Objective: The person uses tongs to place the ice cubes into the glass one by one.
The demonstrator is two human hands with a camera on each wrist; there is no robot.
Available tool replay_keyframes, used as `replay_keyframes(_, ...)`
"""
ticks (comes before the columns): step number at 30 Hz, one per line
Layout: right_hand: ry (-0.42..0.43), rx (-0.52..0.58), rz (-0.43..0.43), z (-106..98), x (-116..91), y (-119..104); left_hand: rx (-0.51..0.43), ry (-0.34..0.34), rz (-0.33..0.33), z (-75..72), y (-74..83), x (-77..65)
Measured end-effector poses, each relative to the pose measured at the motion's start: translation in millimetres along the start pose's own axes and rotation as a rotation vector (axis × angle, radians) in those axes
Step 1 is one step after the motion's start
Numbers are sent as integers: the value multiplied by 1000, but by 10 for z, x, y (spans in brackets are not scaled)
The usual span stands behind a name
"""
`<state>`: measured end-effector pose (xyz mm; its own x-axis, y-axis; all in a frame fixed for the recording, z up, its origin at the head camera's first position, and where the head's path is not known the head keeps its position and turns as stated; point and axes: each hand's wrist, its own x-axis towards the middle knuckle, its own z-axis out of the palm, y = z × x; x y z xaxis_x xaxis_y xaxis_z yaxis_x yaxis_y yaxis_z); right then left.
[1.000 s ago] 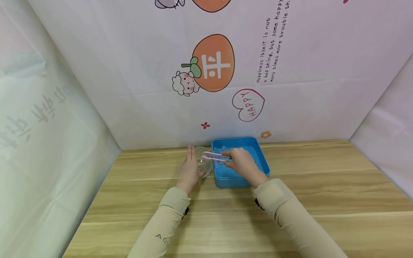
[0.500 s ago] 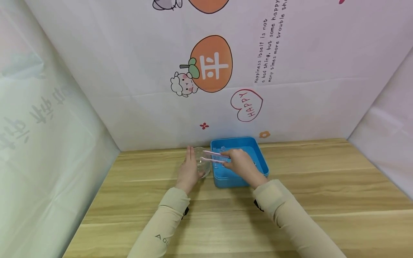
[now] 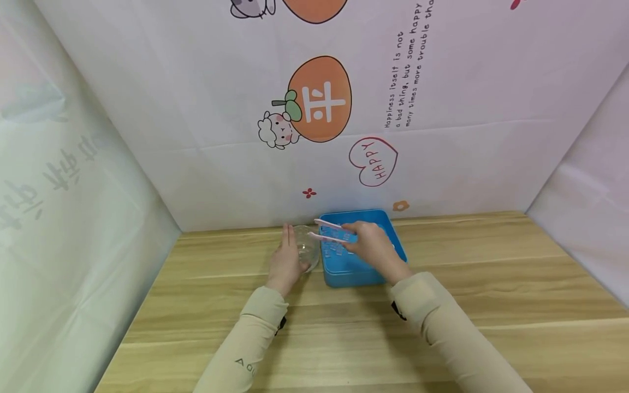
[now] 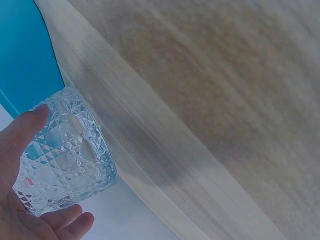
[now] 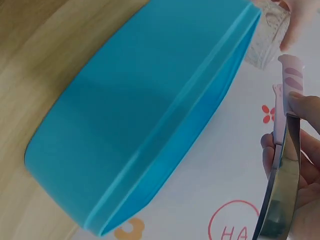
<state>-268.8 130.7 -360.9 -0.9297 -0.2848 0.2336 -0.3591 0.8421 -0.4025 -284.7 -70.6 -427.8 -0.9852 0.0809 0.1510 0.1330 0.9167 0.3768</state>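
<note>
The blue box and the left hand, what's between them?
A clear patterned cup sits between the blue box and the left hand; the head view shows it.

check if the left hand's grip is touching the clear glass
Touching. The left wrist view shows it: the left hand's grip has its thumb lying against the faceted side of the clear glass, no gap between them.

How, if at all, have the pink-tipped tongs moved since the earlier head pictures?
Yes: against the blue box, the pink-tipped tongs have shifted slightly toward the printed backdrop, their tips spread wider.
</note>
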Motion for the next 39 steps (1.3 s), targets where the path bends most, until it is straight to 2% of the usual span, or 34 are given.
replay_keyframes(9, 35, -32, 44, -41, 27, 193, -8, 3, -4, -3, -23, -21)
replay_keyframes(14, 0, -37, 88, 3, 15, 318, -13, -3, -11, -7, -33, -16)
replay_keyframes(26, -105, -57, 100, 12, -47, 641, 20, -10, -3, 5, -29, -17)
replay_keyframes(39, -187, -100, 82, -18, -103, 706, 1, -6, 4, 9, -42, 1)
